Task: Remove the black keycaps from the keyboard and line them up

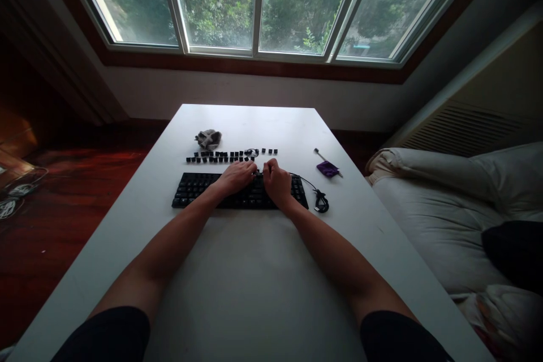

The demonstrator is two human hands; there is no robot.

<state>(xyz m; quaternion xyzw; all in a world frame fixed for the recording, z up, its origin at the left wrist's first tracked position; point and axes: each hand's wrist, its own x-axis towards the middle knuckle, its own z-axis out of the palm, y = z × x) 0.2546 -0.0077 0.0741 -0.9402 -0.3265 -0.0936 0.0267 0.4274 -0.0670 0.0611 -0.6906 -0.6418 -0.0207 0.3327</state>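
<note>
A black keyboard (199, 189) lies on the white table in front of me. My left hand (237, 177) rests palm down over its middle, fingers extended towards the back edge. Just to the right, my right hand (277, 181) is closed above the keys, thumb side towards the left hand. Something small and dark shows between the two hands, too small to name. Behind the keyboard, loose black keycaps (207, 157) stand in rows, and a few more keycaps (270, 151) sit further right. The hands cover part of the keyboard.
A crumpled grey cloth (208, 139) lies behind the keycaps. To the right are a coiled black cable (321, 202) and a small brush (320, 155) beside a purple cloth or packet (327, 168). The white table (254, 283) stands before a window; a sofa (428, 220) is at right.
</note>
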